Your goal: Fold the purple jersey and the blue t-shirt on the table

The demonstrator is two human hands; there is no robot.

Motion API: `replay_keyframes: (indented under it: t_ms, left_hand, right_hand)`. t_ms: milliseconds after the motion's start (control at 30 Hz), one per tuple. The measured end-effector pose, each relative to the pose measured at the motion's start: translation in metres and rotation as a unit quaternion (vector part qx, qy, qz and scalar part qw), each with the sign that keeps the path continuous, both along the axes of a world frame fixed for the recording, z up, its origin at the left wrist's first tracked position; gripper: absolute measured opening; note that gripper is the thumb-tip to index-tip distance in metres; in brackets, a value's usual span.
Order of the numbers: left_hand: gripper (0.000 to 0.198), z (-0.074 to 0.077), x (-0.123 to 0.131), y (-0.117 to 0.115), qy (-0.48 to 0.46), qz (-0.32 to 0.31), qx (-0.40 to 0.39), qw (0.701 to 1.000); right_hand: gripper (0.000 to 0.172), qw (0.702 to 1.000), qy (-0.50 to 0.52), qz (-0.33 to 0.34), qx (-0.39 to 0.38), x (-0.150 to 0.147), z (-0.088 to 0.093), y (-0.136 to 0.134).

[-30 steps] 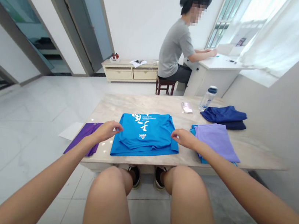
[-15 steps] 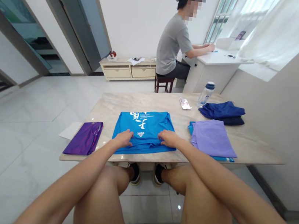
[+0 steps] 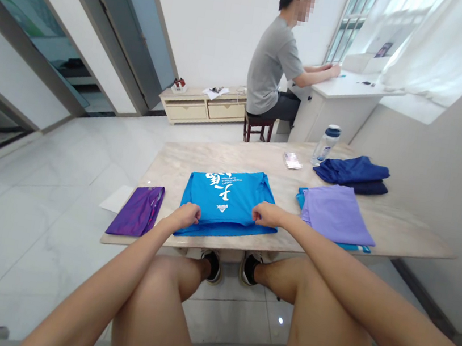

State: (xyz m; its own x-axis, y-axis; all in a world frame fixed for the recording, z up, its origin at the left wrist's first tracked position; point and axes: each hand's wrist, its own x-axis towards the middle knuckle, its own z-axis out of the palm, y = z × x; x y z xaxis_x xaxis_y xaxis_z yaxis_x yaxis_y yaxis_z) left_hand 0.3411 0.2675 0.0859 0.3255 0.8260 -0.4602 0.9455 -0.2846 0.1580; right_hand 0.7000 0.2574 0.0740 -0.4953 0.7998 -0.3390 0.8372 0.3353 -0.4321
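A blue T-shirt [image 3: 236,196] with white lettering lies folded on the marble-look table [image 3: 176,159] in front of me. My left hand [image 3: 187,216] is closed on the shirt's near left edge, fingers curled. On the near right side, my right hand [image 3: 267,214] pinches the same shirt. Between the two hands the upper layer's near edge is slightly raised, with a strip of the lower layer showing beneath it. A folded purple garment [image 3: 136,211] lies left of my left hand. To the right of my right hand is a folded lavender garment [image 3: 339,214] on top of blue cloth.
Dark blue clothes [image 3: 351,171] are heaped at the right back of the table, beside a clear water bottle [image 3: 325,146] and a phone [image 3: 292,160]. Beyond, a person [image 3: 273,70] in a grey shirt sits on a stool at a white desk [image 3: 345,94]. A low cabinet [image 3: 188,112] stands against the wall.
My fingers have closed on the blue shirt's near layer, and its edge has lifted a little. The whole view has shifted slightly, so everything sits further right.
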Motion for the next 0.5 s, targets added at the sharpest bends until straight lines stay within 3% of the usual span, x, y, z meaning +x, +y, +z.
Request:
replay_keyframes:
  t_ms: [133,233,333,500]
  left_hand:
    - [0.010,0.017,0.022,-0.020,0.023,-0.021,-0.034,0.999]
    - [0.013,0.025,0.066,-0.030,0.008,-0.038,-0.021,0.999]
    - [0.024,0.029,0.125,-0.032,-0.011,-0.036,0.012,0.999]
    - [0.054,0.021,0.219,-0.031,-0.035,-0.003,0.002,0.999]
  right_hand:
    - [0.019,0.994,0.023,-0.018,-0.108,0.005,0.006,-0.005]
    - [0.013,0.995,0.034,-0.081,-0.049,0.017,0.011,-0.001]
    - [0.022,0.983,0.027,-0.173,0.046,0.035,0.016,0.006]
    - [0.033,0.949,0.001,-0.296,0.108,0.067,0.012,-0.002]
